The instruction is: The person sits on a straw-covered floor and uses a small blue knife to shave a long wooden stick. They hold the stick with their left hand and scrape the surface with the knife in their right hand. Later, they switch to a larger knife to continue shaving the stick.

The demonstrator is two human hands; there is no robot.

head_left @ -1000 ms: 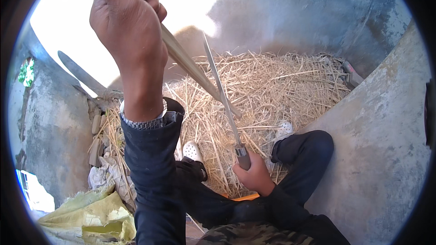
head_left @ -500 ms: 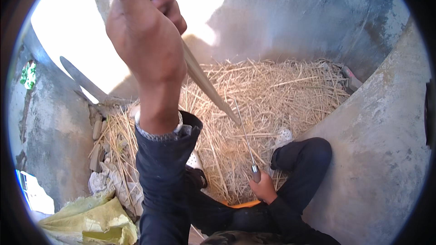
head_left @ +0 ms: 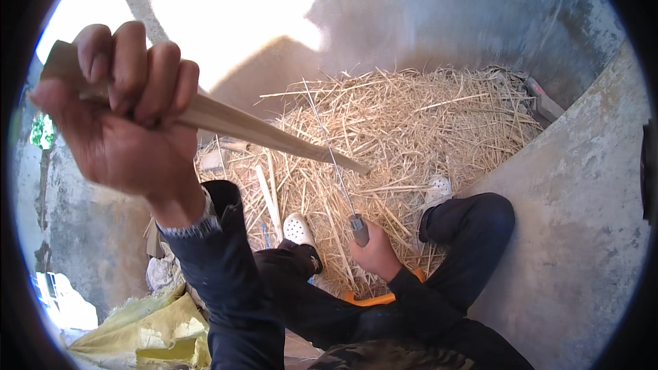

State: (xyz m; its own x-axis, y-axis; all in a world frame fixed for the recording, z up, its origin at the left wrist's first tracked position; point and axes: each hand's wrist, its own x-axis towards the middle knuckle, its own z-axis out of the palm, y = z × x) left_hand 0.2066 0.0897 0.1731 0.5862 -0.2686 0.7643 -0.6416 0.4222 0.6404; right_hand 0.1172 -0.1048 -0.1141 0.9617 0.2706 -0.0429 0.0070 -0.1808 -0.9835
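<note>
My left hand [head_left: 130, 113] is raised close to the camera at the upper left, gripping a long tapered bamboo strip [head_left: 274, 136] that slants down to the right over the straw. My right hand [head_left: 375, 253] is low at the centre, closed on the handle of a knife [head_left: 356, 223] whose thin blade points up, edge-on, toward the strip. Both sleeves are dark. I sit with dark trousers and white shoes [head_left: 299, 227] on a pile of bamboo shavings [head_left: 411, 130].
Grey concrete walls [head_left: 582, 219] curve around on the right and back. A yellow-green sack [head_left: 151, 332] lies at the lower left. An orange object [head_left: 373, 297] shows under my right wrist. A block-shaped tool [head_left: 545, 103] lies at the pile's far right.
My left hand has dropped and swung left, bringing the strip from steep to nearly level. My right hand has brought the knife back up, its blade upright beside the strip.
</note>
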